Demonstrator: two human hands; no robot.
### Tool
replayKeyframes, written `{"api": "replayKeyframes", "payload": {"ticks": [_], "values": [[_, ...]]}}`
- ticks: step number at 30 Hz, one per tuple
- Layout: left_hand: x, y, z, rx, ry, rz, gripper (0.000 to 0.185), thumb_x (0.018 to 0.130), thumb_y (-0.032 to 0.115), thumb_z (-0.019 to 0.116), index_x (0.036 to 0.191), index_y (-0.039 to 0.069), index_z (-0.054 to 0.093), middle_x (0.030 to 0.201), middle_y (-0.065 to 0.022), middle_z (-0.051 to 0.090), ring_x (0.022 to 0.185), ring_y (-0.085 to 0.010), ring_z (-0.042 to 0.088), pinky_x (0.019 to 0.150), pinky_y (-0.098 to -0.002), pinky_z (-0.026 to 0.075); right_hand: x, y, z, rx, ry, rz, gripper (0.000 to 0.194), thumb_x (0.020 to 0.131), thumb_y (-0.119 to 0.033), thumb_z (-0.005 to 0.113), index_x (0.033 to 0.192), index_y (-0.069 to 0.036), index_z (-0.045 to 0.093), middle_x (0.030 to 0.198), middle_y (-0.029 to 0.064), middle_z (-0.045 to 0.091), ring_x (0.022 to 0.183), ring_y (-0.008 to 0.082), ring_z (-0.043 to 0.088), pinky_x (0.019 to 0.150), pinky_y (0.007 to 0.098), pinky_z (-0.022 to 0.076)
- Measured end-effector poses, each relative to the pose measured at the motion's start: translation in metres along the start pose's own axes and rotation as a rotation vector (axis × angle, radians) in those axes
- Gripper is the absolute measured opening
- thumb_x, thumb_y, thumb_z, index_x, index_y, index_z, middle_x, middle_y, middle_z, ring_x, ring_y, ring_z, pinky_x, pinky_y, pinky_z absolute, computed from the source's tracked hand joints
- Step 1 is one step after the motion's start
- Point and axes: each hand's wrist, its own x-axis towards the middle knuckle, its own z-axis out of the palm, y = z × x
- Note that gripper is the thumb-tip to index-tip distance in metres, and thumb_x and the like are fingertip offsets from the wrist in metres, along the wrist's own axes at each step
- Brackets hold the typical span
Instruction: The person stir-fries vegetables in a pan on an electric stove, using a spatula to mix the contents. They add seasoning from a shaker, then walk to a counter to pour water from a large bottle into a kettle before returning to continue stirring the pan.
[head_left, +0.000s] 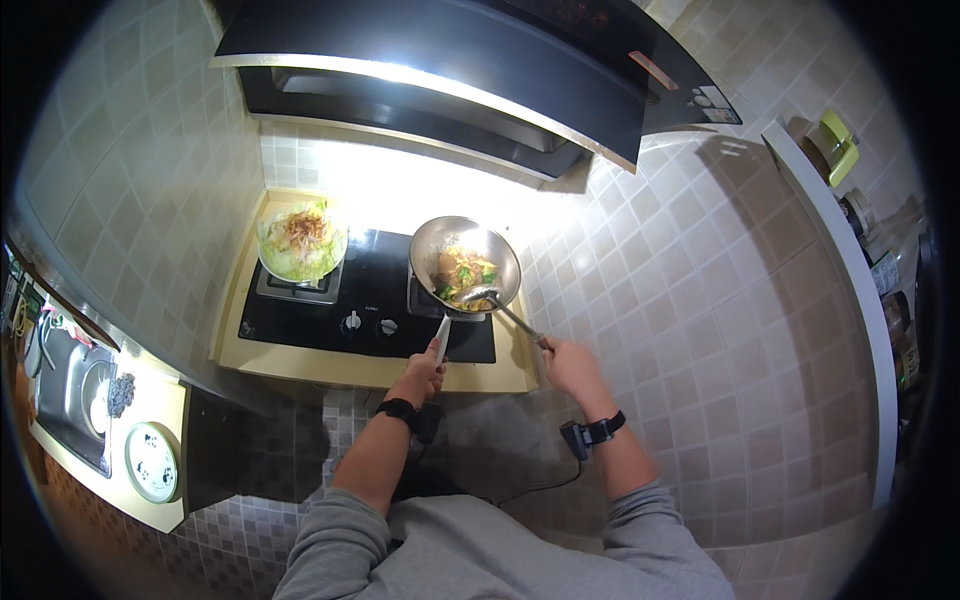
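My left hand (427, 373) grips the pale handle of a metal wok (508, 264), which sits over the right burner of a black gas hob (300, 328). Cooked food in yellow, brown and green pieces (466, 268) lies in the wok. Shut on the handle of a metal ladle or spatula (517, 318) is my right hand (570, 365); the tool's head rests among the food at the wok's near side. Over the left burner stands a round dish or pan heaped with leafy greens (304, 244), topped with reddish-brown shreds.
A dark range hood (427, 82) hangs above the hob. At lower left are a steel sink (71, 405), a dark scouring pad (121, 394) and a green-rimmed plate (151, 462). Jars and a green-handled container (838, 150) stand by a white ledge (832, 225) on the right.
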Motion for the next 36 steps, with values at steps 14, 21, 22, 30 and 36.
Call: {"api": "replayKeyframes", "payload": {"ticks": [14, 21, 22, 30, 36], "values": [[0.007, -0.013, 0.004, 0.006, 0.038, 0.047, 0.06, 0.099, 0.065, 0.055, 0.097, 0.005, 0.06, 0.061, 0.0006, 0.046, 0.039, -0.0084, 0.031, 0.037, -0.0281, 0.024, 0.029, -0.001, -0.019, 0.006, 0.105, 0.108, 0.028, 0.095, -0.027, 0.06, 0.115, -0.014, 0.074, 0.1, 0.021, 0.074, 0.095, 0.0426, 0.07, 0.083, 0.0541, 0.0556], [0.0, -0.008, 0.005, -0.011, 0.006, 0.021, 0.059, 0.099, 0.064, 0.056, 0.097, 0.005, 0.058, 0.061, 0.0011, 0.045, 0.039, -0.0079, 0.029, 0.038, -0.0273, 0.023, 0.041, -0.001, -0.009, -0.063, -0.003, 0.04, 0.031, 0.096, -0.03, 0.058, 0.116, -0.011, 0.073, 0.101, 0.0223, 0.073, 0.097, 0.0436, 0.07, 0.086, 0.0534, 0.0553], [-0.002, -0.009, 0.005, -0.004, 0.014, 0.019, 0.059, 0.099, 0.064, 0.056, 0.097, 0.005, 0.058, 0.061, 0.0011, 0.045, 0.039, -0.0079, 0.029, 0.038, -0.0273, 0.023, 0.045, -0.002, 0.009, -0.005, 0.013, 0.049, 0.031, 0.097, -0.03, 0.057, 0.116, -0.011, 0.073, 0.101, 0.0232, 0.073, 0.098, 0.044, 0.07, 0.086, 0.0532, 0.0551], [0.007, -0.01, 0.003, 0.012, 0.014, 0.023, 0.059, 0.099, 0.064, 0.056, 0.095, 0.005, 0.059, 0.062, 0.0008, 0.046, 0.039, -0.0081, 0.03, 0.037, -0.0272, 0.023, 0.077, 0.031, 0.101, 0.33, 0.271, 0.19, 0.034, 0.101, -0.029, 0.05, 0.112, -0.002, 0.069, 0.09, 0.0239, 0.072, 0.08, 0.0427, 0.071, 0.07, 0.0534, 0.0552], [0.007, -0.009, 0.004, 0.042, 0.047, 0.045, 0.06, 0.099, 0.064, 0.056, 0.097, 0.004, 0.059, 0.063, -0.0001, 0.046, 0.039, -0.0085, 0.03, 0.038, -0.0278, 0.025, 0.139, -0.019, 0.116, 1.753, -0.377, 0.771, 0.021, 0.104, -0.025, 0.046, 0.094, -0.01, 0.056, 0.063, 0.0022, 0.044, 0.043, 0.013, 0.037, 0.033, 0.0301, 0.0272]]}}
